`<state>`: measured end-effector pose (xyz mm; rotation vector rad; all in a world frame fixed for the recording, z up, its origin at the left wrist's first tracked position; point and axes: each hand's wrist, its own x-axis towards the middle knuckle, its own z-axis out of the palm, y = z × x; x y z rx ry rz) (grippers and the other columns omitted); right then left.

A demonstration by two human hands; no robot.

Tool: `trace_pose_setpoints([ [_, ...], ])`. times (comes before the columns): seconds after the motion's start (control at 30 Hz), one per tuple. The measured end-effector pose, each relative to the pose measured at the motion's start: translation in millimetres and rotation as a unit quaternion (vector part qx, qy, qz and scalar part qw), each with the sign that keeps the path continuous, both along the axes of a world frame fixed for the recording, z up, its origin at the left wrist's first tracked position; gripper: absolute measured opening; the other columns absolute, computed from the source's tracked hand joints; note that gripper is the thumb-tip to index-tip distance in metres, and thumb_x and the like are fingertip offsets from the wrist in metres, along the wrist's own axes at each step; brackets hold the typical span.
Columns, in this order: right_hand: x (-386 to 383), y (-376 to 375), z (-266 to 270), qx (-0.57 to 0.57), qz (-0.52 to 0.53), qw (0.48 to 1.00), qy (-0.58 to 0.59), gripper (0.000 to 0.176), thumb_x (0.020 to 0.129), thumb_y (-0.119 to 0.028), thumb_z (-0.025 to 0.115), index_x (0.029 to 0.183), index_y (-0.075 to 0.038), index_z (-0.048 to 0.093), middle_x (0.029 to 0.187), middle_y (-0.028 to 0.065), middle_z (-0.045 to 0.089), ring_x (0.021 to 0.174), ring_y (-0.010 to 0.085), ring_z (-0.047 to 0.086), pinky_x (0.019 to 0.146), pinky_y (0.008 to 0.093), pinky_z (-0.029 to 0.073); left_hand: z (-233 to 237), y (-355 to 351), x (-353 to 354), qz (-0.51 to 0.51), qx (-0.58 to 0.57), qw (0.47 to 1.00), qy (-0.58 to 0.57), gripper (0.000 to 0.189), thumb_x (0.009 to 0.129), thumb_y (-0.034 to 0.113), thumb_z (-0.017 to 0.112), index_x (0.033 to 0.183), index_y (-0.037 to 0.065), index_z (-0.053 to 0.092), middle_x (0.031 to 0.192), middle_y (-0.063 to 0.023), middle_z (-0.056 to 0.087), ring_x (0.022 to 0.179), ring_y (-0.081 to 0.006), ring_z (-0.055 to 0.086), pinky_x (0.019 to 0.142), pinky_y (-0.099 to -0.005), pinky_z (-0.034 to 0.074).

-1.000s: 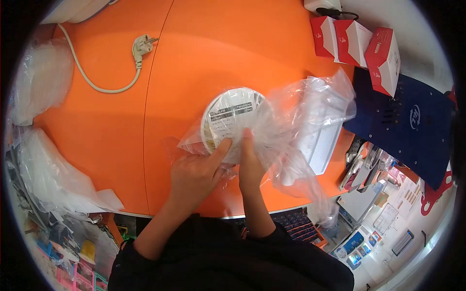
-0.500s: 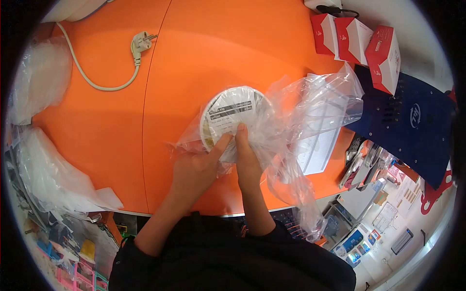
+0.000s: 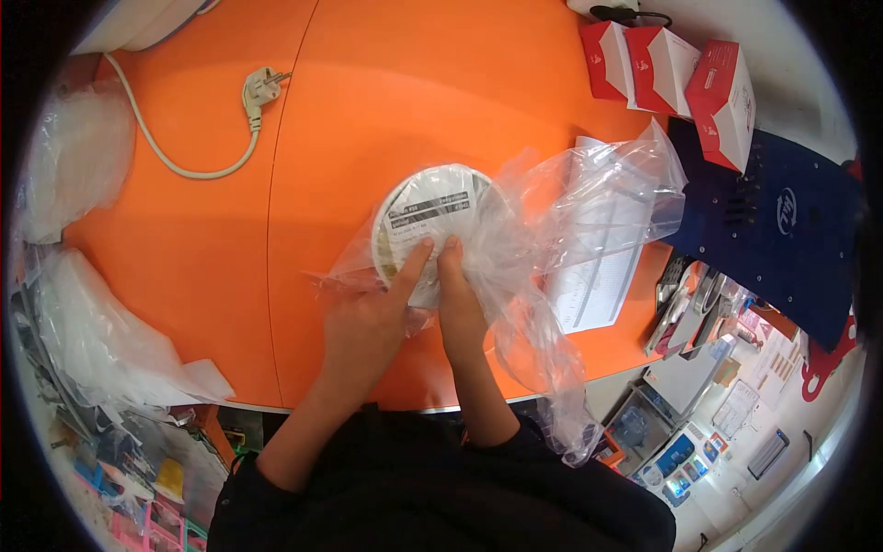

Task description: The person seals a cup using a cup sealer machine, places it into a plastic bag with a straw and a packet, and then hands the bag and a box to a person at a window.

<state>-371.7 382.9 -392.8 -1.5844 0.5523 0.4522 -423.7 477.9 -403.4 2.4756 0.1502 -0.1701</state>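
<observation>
A round white bowl [image 3: 379, 241] lies inside a clear plastic bag [image 3: 515, 225] on the orange table. A printed paper slip [image 3: 428, 210] shows through the plastic on its top. My left hand [image 3: 368, 327] grips the near left side of the bagged bowl, one digit stretched onto the slip. Close beside it, my right hand [image 3: 463, 308] holds the near edge, its thumb pressed on top near the slip. The lower fingers of both hands are hidden. Loose plastic spreads to the right and hangs over the table's front edge.
Printed sheets [image 3: 598, 276] lie under the bag's right end. Red and white boxes [image 3: 667, 69] stand at the back right beside a dark blue panel [image 3: 782, 221]. A power plug [image 3: 262, 87] with its cord rests at the back left. Stacked plastic bags [image 3: 101, 331] line the left edge.
The view has shifted slightly. Both hands stay on the bagged bowl, and their tips have moved a little apart over the slip. More of the slip's print shows.
</observation>
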Motion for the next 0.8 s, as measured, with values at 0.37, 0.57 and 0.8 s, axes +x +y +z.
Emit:
trace_pose_setpoints([
  [0.37, -3.3, 4.4, -3.0, -0.053, -0.014, 0.998, -0.015, 0.047, 0.091, -0.029, 0.045, 0.125, 0.001, 0.035, 0.117, 0.0135, 0.046, 0.107, 0.0202, 0.043, 0.090, 0.0297, 0.036, -0.5, 3.2, 0.5, 0.009, -0.015, 0.999, -0.033, 0.079, 0.057, 0.032, 0.074, 0.129, 0.024, 0.041, 0.046, 0.0016, 0.044, 0.038, -0.0118, 0.047, 0.037, -0.0259, 0.039],
  [0.57, -6.5, -0.8, -20.3, -0.052, -0.084, 0.995, -0.030, 0.044, 0.089, -0.024, 0.048, 0.123, 0.003, 0.036, 0.118, 0.0138, 0.046, 0.106, 0.0206, 0.045, 0.089, 0.0299, 0.037, 23.7, 12.3, 8.8, -0.033, -0.060, 0.989, 0.131, 0.071, 0.069, 0.008, 0.062, 0.133, 0.022, 0.034, 0.061, -0.0072, 0.055, 0.052, -0.0214, 0.057, 0.049, -0.0332, 0.045],
  [0.8, -9.5, 0.2, -38.5, -0.071, -0.128, 0.980, -0.132, 0.047, 0.087, -0.020, 0.053, 0.124, 0.004, 0.035, 0.120, 0.0126, 0.047, 0.108, 0.0202, 0.046, 0.092, 0.0303, 0.036, 55.4, 43.0, -19.2, 0.028, -0.257, 0.945, 0.203, 0.068, 0.073, 0.011, 0.063, 0.133, 0.016, 0.032, 0.076, -0.0135, 0.058, 0.067, -0.0272, 0.059, 0.062, -0.0360, 0.048],
])
